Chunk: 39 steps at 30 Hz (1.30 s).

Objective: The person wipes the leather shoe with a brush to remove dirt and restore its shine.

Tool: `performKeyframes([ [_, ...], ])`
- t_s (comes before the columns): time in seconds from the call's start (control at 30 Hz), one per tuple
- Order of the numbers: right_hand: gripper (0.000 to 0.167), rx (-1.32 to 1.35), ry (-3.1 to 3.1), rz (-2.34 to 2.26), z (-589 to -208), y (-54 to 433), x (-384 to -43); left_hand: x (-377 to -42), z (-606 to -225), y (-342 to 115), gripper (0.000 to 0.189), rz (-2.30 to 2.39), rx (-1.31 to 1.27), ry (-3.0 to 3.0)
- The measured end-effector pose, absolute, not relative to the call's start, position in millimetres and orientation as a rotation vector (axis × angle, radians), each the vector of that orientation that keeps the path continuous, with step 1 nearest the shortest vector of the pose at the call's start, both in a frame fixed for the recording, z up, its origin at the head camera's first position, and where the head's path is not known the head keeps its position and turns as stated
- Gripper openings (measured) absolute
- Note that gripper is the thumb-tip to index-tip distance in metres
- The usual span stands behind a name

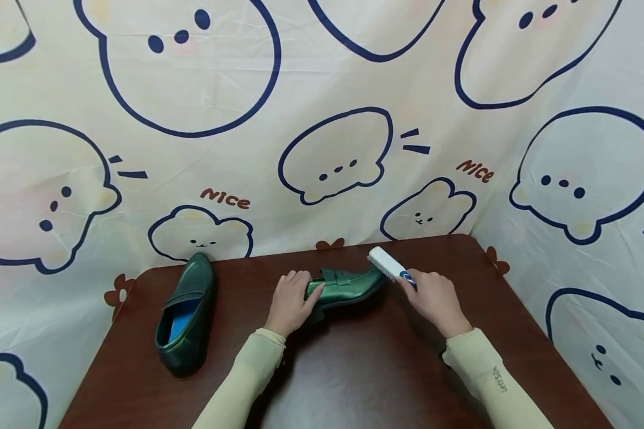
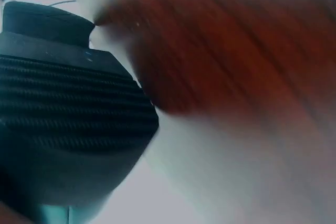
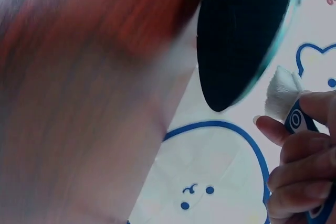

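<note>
My left hand (image 1: 291, 302) grips a green leather loafer (image 1: 351, 288) around its heel end and opening, holding it raised with the toe pointing right. In the left wrist view the loafer's dark ridged sole (image 2: 68, 103) fills the left side. The fingers of my right hand (image 1: 438, 300) are curled round the blue-and-white handle of a brush (image 1: 387, 263). White bristles (image 3: 282, 94) sit at the toe in the head view. From the right wrist, the smooth front of the sole (image 3: 244, 40) is seen beside the brush.
A matching green loafer (image 1: 186, 319) with a blue insole stands on the left of the brown wooden table (image 1: 408, 381), toe toward the back. A curtain (image 1: 333, 83) printed with cartoon outlines hangs close behind the table and along its right side.
</note>
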State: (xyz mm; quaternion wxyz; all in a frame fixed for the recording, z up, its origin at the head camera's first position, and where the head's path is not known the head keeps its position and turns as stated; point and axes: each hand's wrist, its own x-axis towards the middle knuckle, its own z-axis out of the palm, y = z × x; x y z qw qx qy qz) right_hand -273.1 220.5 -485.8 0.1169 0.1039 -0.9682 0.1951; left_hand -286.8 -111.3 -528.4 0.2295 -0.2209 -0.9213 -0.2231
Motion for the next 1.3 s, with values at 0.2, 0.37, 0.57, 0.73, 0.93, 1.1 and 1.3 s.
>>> performKeyframes([
  [0.2, 0.037, 0.307, -2.888, 0.697, -479.7, 213.1, -259.2, -293.0, -529.4, -130.9, 0.039, -0.754, -0.631, -2.531],
  [0.37, 0.03, 0.406, -2.893, 0.68, -482.8, 183.3, -243.7, -299.7, -529.8, -148.1, 0.037, -0.789, -0.621, -2.547],
  [0.57, 0.021, 0.512, -2.824, 0.632, -486.5, 154.1, -237.3, -303.3, -530.3, -155.4, 0.035, -0.752, -0.642, -2.537],
  [0.73, 0.029, 0.404, -2.87, 0.665, -489.4, 166.7, -246.3, -304.6, -531.7, -155.1, 0.036, -0.726, -0.648, -2.528],
  [0.93, 0.035, 0.24, -2.898, 0.616, -493.9, 202.2, -268.1, -305.6, -530.8, -154.7, 0.038, -0.672, -0.659, -2.511],
  [1.1, 0.035, 0.278, -2.893, 0.6, -493.2, 207.5, -273.1, -305.0, -532.9, -153.6, 0.04, -0.647, -0.654, -2.51],
  [1.3, 0.032, 0.483, -2.879, 0.734, -486.1, 182.3, -255.2, -304.8, -533.5, -154.2, 0.041, -0.637, -0.653, -2.484],
])
